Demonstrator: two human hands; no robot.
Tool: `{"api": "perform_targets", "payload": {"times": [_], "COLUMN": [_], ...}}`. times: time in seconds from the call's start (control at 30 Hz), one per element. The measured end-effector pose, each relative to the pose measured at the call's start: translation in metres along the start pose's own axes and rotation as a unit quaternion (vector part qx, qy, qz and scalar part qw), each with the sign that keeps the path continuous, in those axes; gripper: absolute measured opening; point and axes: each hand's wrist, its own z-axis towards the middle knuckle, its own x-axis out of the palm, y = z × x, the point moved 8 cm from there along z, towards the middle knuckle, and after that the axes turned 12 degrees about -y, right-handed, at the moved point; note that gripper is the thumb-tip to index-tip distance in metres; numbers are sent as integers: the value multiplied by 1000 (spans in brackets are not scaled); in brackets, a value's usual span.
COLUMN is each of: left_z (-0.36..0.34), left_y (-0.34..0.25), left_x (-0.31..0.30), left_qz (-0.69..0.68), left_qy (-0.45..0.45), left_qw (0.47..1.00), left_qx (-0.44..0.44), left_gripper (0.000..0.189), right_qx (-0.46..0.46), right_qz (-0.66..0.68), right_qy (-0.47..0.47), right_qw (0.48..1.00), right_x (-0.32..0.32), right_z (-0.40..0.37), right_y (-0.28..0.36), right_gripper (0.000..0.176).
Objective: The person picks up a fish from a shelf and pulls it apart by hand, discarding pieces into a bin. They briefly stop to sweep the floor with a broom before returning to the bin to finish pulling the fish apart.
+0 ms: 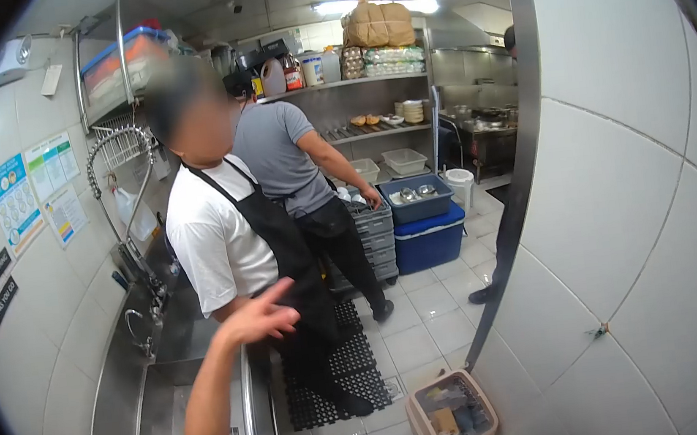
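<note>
My left hand [264,318] is raised over the edge of the steel sink [149,408], fingers stretched out and apart, holding nothing. In this view it overlaps the dark apron [288,249] of a person in a white shirt who stands at the sink. My right hand is out of view. Behind the sink rises a coiled spray hose [115,140] above a faucet [138,329].
A second person in a grey shirt [277,144] reaches to stacked grey racks [377,244]. Beside them, a blue-grey tub [419,201] sits on a blue cooler [429,243]. A black rubber mat [340,380] covers floor tiles. A bin [422,430] stands by the right wall.
</note>
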Motion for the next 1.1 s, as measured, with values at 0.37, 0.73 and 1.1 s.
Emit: {"api": "perform_targets", "payload": {"times": [0.37, 0.73, 1.1], "left_z": [-182, -62, -168], "left_y": [254, 225, 143], "left_x": [492, 446, 488], "left_qz": [162, 16, 50], "left_qy": [533, 369, 514], "left_qw": [827, 929, 850], "left_qx": [-70, 26, 103], "left_gripper": [61, 73, 68], "right_qx": [95, 205, 86], "right_qz": [312, 274, 296], "right_qy": [131, 56, 26], "right_qw": [936, 938, 951], "right_x": [72, 68, 16], "right_z": [10, -43, -47], "right_y": [178, 37, 68], "right_gripper": [34, 18, 14]}}
